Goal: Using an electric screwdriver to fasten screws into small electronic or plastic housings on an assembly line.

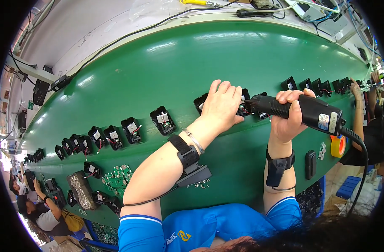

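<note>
My right hand is wrapped around a black corded electric screwdriver, which lies nearly level with its tip pointing left. That tip meets an open black plastic housing with a circuit board and wires inside. My left hand grips this housing from the left, with fingers along its far side and the thumb at its near side; the exact contact is partly hidden. Another black housing shows from behind my left hand, and one more sits partly under the screwdriver.
Along the green belt runs a row of similar housings. Nearer me are green circuit boards, a box of screws, loose screws, a black tool and yellow tape. Co-workers stand at both ends.
</note>
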A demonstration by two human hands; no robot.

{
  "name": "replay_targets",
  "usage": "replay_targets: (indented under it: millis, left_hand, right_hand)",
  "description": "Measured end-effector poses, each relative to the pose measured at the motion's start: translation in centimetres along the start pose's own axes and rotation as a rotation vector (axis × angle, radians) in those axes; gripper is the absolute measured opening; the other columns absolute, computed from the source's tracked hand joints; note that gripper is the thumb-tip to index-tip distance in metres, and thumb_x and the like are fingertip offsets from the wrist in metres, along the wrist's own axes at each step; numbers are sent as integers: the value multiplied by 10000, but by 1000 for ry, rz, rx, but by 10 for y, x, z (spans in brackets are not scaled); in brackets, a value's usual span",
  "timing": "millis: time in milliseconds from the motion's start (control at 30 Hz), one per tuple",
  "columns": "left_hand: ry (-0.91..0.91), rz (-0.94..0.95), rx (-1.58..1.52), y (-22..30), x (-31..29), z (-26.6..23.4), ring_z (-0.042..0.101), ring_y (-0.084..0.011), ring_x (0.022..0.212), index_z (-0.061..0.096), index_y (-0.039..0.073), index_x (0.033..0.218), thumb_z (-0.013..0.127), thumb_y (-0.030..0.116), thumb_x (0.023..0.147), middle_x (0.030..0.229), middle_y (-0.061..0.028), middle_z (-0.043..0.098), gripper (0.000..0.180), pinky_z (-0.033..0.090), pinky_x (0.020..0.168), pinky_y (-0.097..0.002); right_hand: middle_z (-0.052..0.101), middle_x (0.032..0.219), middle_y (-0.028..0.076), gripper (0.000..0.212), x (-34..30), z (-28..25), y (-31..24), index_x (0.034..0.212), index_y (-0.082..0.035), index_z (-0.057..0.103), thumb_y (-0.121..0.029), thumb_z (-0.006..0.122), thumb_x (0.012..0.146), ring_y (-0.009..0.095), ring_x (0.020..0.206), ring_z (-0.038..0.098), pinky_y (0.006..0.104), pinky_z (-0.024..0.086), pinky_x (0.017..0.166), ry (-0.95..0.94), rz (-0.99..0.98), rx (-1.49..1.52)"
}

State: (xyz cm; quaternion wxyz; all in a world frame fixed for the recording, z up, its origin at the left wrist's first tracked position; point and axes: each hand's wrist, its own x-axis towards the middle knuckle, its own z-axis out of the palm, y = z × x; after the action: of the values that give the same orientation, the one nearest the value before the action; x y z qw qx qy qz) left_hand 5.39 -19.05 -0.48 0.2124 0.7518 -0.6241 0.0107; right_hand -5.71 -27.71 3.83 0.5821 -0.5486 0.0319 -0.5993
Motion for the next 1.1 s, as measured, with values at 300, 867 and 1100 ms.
replay_targets:
  millis: [300, 867, 1100]
  left_hand:
    - [15, 8, -15, 0, 1, 2, 424, -231, 989, 451, -14, 1036, 721, 328, 532, 911, -93, 510, 666, 245, 933, -386]
    - [5, -1, -30, -3, 5, 7, 448, -240, 974, 492, 14, 1003, 741, 325, 480, 897, -91, 534, 657, 244, 938, -417]
    - [13, -9, -33, 0, 1, 8, 462, -228, 963, 525, 30, 974, 746, 333, 454, 879, -78, 548, 641, 238, 942, -426]
  right_hand:
    - [481, 721, 61, 324, -1, -5, 5, 1023, -42, 386, -57, 470, 711, 161, 622, 470, 313, 394, 618, 7, 4, -11]
    - [470, 700, 51, 258, -5, 3, 12, 936, -65, 406, -10, 499, 702, 153, 605, 456, 312, 403, 600, -146, 12, -55]
    - [479, 706, 61, 276, -11, 0, 17, 942, -57, 407, 3, 525, 699, 165, 610, 474, 322, 418, 606, -139, 9, -36]
